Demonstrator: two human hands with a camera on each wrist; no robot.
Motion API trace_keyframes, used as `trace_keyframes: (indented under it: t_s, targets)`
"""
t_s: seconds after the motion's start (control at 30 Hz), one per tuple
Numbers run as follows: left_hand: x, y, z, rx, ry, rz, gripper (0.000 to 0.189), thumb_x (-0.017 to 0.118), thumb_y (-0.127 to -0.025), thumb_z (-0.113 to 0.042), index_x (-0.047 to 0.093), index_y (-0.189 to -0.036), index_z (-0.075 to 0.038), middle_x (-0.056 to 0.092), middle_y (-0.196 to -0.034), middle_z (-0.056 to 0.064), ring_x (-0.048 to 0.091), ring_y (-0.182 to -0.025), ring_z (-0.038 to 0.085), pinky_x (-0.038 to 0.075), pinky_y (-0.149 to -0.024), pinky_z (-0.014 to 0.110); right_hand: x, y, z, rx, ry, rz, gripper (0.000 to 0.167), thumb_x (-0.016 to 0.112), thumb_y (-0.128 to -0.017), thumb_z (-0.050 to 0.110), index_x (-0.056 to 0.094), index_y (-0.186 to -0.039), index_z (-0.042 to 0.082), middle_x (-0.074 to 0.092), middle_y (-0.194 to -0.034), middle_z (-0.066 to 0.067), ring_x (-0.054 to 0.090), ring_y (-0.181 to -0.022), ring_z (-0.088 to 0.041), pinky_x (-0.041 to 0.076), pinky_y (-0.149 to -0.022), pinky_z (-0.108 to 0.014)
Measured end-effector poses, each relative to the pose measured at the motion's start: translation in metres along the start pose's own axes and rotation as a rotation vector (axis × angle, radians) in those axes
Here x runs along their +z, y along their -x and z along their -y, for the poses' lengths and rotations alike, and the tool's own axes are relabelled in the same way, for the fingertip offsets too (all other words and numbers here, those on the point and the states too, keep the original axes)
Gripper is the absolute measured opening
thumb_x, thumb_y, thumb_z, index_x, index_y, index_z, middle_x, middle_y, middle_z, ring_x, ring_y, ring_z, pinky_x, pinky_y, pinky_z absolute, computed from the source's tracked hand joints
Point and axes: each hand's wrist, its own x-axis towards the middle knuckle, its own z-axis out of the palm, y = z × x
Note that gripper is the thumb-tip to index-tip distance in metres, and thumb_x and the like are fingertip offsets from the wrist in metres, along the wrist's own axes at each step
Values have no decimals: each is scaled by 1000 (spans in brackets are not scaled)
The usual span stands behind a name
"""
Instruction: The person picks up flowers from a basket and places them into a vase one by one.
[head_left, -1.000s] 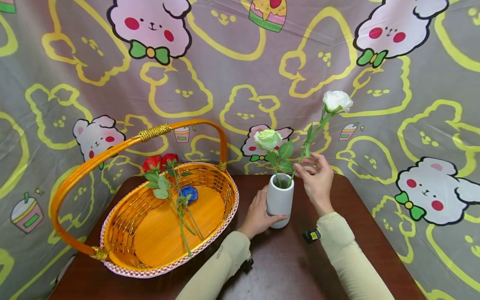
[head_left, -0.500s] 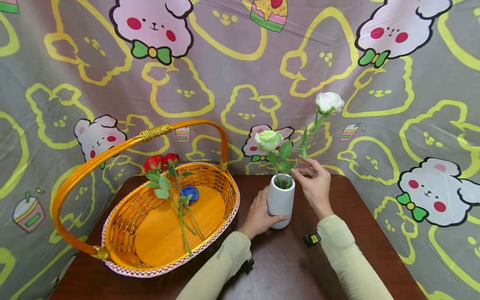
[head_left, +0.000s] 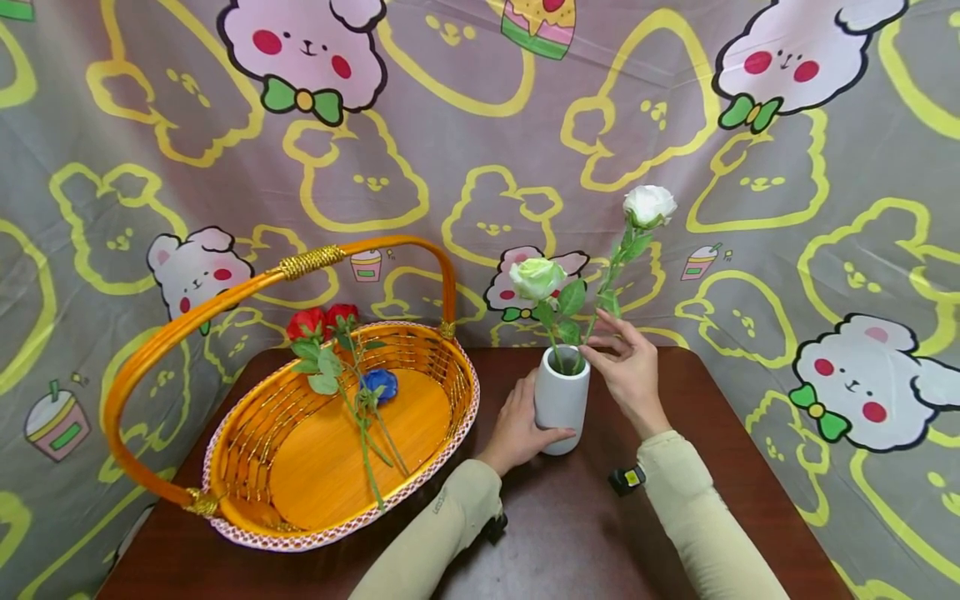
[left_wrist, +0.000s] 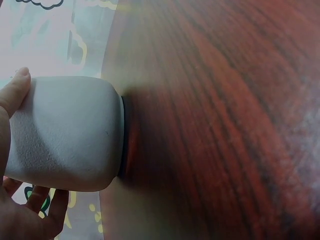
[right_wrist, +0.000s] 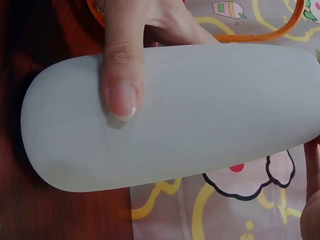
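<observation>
A pale grey vase (head_left: 562, 408) stands upright on the table. My left hand (head_left: 517, 429) grips its lower body from the left, thumb across the front; the left wrist view shows thumb and fingers on opposite sides of the vase (left_wrist: 75, 132). My right hand (head_left: 626, 362) pinches the stem of a white rose (head_left: 649, 206) just right of the vase mouth. That stem leans right, its lower end inside the vase. A greenish-white rose (head_left: 537, 278) stands in the vase too, toward the left. In the right wrist view the left thumb (right_wrist: 122, 85) lies over the vase.
An orange woven basket (head_left: 352, 521) with a tall arched handle (head_left: 311, 263) stands on the left of the dark wooden table (head_left: 555, 533). Across it lie red roses (head_left: 307, 325) and a blue rose (head_left: 381, 385). A cartoon-print cloth (head_left: 480, 100) hangs behind and around the table.
The white rose has swung left and become more upright, its bloom nearer the vase. My right hand has shifted slightly left with the stem. My left hand stays on the vase.
</observation>
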Motion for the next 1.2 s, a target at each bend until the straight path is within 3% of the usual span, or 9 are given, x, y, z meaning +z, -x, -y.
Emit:
trace_keyframes:
  t_s: [0.3, 0.63, 0.93, 1.2]
  targets:
    - [0, 1, 0, 3, -4, -4, 114, 90, -76, -53, 22, -163, -23, 52, -141, 5, 56, -124, 25, 48, -104, 50, -2, -1, 0, 32, -5, 21, 61, 79, -86, -7, 61, -143, 3, 65, -121, -20, 72, -92, -3, 58, -77, -19]
    - [0, 1, 0, 7, -13, -10, 114, 90, -75, -53, 23, -162, -21, 53, -139, 6, 56, -124, 25, 48, -103, 49, -1, -1, -1, 40, -19, 25, 60, 79, -86, -7, 62, -142, 5, 66, -115, -4, 72, -92, -5, 59, -77, -20]
    - [-1, 3, -1, -3, 5, -14, 114, 92, -74, -51, 25, -162, -22, 53, -142, 6, 57, -125, 25, 49, -103, 49, -2, 0, -4, 35, -47, 58, 61, 76, -87, -10, 57, -144, -1, 65, -119, -14, 71, -94, -6, 59, -80, -22]
    - [-1, 4, -2, -5, 36, -12, 114, 91, -76, -48, 21, -164, -26, 51, -146, 5, 57, -128, 23, 49, -105, 48, -3, -1, -4, 24, -56, 75, 60, 75, -89, -9, 57, -145, 1, 65, -117, -6, 71, -95, -6, 59, -81, -21]
